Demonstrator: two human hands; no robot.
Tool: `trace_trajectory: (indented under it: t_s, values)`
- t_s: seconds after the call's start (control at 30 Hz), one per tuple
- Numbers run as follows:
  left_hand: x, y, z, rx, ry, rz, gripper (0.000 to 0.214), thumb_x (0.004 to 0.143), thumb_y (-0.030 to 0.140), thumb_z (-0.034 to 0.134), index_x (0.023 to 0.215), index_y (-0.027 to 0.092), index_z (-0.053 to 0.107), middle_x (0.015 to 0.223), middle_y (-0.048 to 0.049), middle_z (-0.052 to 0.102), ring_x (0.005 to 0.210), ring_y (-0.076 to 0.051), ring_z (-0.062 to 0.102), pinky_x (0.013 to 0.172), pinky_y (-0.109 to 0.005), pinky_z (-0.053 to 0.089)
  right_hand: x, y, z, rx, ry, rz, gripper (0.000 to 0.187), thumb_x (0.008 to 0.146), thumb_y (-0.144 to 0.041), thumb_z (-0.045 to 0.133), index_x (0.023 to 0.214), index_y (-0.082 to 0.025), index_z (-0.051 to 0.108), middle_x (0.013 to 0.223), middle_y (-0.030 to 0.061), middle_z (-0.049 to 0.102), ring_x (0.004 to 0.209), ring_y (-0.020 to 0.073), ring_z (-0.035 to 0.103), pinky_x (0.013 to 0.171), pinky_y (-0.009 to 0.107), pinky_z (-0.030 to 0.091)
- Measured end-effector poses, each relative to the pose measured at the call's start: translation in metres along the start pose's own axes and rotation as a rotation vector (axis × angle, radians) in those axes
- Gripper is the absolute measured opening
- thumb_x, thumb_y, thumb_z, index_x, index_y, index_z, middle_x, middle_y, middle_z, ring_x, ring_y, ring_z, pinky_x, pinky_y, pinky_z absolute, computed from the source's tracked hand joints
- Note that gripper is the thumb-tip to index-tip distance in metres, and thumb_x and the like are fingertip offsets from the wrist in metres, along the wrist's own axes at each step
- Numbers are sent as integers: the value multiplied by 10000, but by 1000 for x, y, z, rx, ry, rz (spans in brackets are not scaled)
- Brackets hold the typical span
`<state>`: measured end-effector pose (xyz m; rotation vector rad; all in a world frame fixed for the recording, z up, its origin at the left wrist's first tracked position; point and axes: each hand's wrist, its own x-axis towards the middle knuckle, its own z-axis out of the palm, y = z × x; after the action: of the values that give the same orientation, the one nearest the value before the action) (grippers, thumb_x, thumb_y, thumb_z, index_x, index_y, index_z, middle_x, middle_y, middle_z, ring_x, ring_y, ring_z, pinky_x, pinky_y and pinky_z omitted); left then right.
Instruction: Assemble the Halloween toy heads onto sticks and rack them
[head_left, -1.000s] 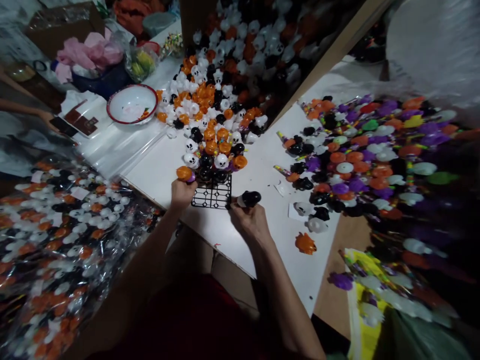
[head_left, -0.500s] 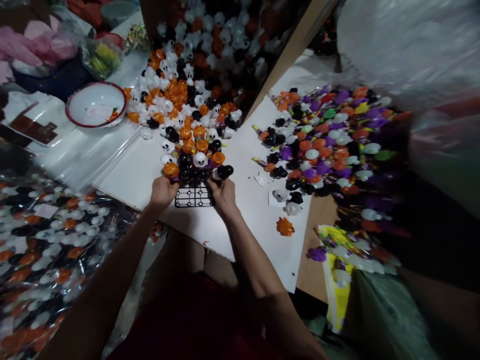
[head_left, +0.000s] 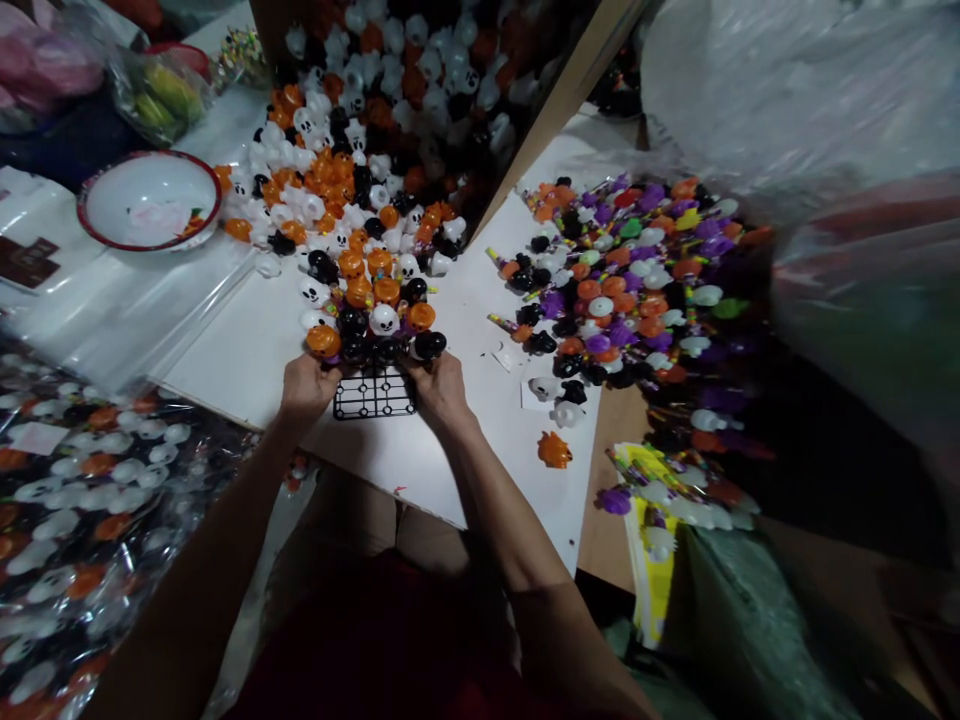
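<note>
A black plastic grid rack (head_left: 375,410) lies on the white tabletop in front of me, its near rows of holes bare. My left hand (head_left: 307,388) is closed at the rack's left side, fingers partly hidden beneath the toy heads. On the opposite side my right hand (head_left: 442,388) is closed too, its thumb toward the rack. Small plastic Halloween heads crowd the far part: an orange pumpkin (head_left: 323,341) by the left hand, a white skull (head_left: 384,320) in the middle. A black head (head_left: 429,346) lies sideways just above my right hand.
A tipped cardboard box (head_left: 555,110) spills orange, white and black heads. Right of it spreads a pile of capped candy-coloured tubes (head_left: 622,290). A red-rimmed enamel bowl (head_left: 150,200) stands left. Bagged heads (head_left: 97,500) fill the lower left; a loose orange head (head_left: 555,450) lies right.
The whole view has shifted, so everything appears slightly further left. Both hands stay at the sides of the rack, with little visible change in their grip.
</note>
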<state>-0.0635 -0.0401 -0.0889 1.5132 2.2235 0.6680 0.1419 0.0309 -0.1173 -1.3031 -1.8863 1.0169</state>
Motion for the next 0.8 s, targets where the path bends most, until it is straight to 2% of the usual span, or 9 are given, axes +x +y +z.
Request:
trace_trajectory:
  t_s: [0.07,0.17,0.3,0.4,0.6,0.8]
  values:
    - [0,0,0,-20,0,5,249,763,359,545,591,184,500,453,21,395,461,-116,338,533,-283,280,0,-3,-1,-40,23,-6,223,843,-379,579,935,-180,620,874,70,699,766,222,616,707,346,487]
    - [-1,-1,1,-50,22,15,239,752,360,536,588,193,486,467,11,431,473,-124,376,538,-282,297,-3,-8,-4,-121,-11,-67,210,878,-343,524,990,-180,594,932,85,685,817,229,614,757,351,484]
    - [-2,-4,6,-41,101,-3,307,718,348,552,515,229,354,432,30,348,450,-117,326,522,-289,272,-8,-13,-4,-255,-53,-93,199,894,-249,454,1042,-176,565,990,101,658,880,231,614,792,334,478]
    - [-2,-5,9,-82,105,-6,304,715,333,556,522,228,346,435,39,343,451,-113,321,523,-279,275,-8,-15,-4,-304,-79,-102,199,866,-201,466,1035,-170,568,998,104,655,891,232,616,798,324,474]
    - [-1,-6,5,-77,91,-12,317,732,348,586,525,224,380,437,40,329,479,-126,362,554,-274,316,-2,-24,-7,-274,-95,-52,189,897,-301,517,1020,-177,589,960,75,672,823,207,617,736,289,450]
    - [-2,0,-2,-17,71,6,350,743,397,578,510,205,401,429,37,345,455,-106,317,512,-267,266,-4,-32,-7,-233,-53,73,202,895,-369,558,963,-187,618,913,53,686,820,204,626,692,275,412]
